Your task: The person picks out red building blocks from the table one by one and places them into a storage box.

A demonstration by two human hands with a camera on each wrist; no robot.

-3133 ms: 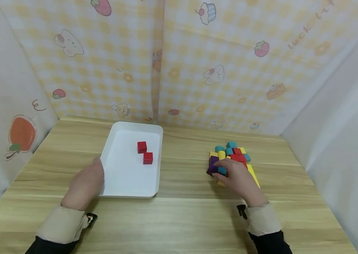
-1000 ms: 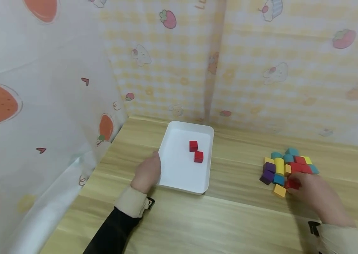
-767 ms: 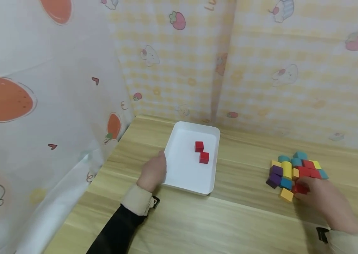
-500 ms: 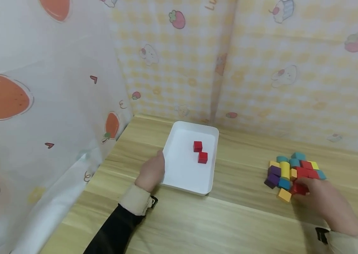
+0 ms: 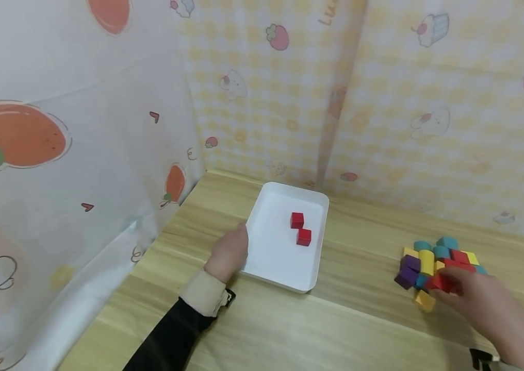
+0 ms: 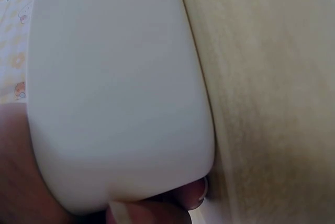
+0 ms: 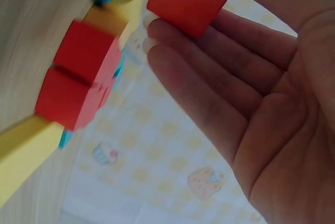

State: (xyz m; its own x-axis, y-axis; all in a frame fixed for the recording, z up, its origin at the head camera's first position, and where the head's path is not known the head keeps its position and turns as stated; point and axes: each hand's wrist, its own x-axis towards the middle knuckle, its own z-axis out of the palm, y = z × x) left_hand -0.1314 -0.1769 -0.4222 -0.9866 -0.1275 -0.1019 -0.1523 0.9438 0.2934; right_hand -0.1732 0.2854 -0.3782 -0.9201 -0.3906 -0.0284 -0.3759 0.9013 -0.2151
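Note:
My left hand (image 5: 228,253) grips the left side of a white tray (image 5: 280,282); in the left wrist view its fingertips (image 6: 193,195) curl under the tray's wall. Two red cubes (image 5: 297,220) lie inside, corner to corner. At the right, my right hand (image 5: 489,304) pinches another red cube (image 7: 186,1) between thumb and fingers, just above the front of a group of coloured blocks. Beside it are an orange block (image 5: 425,301), purple blocks (image 5: 406,277) and a yellow cylinder (image 5: 426,263). Some blocks behind the right hand are hidden.
Teal blocks (image 5: 448,242) and more red blocks (image 7: 86,51) sit in the group's back part. A long yellow block (image 7: 26,150) shows in the right wrist view. Patterned cloth (image 5: 382,103) walls the wooden table (image 5: 336,330) at the back and left.
The right hand has moved from the purple and blue blocks to a red cube and now raises it. The left hand stays on the tray. The head view has turned left.

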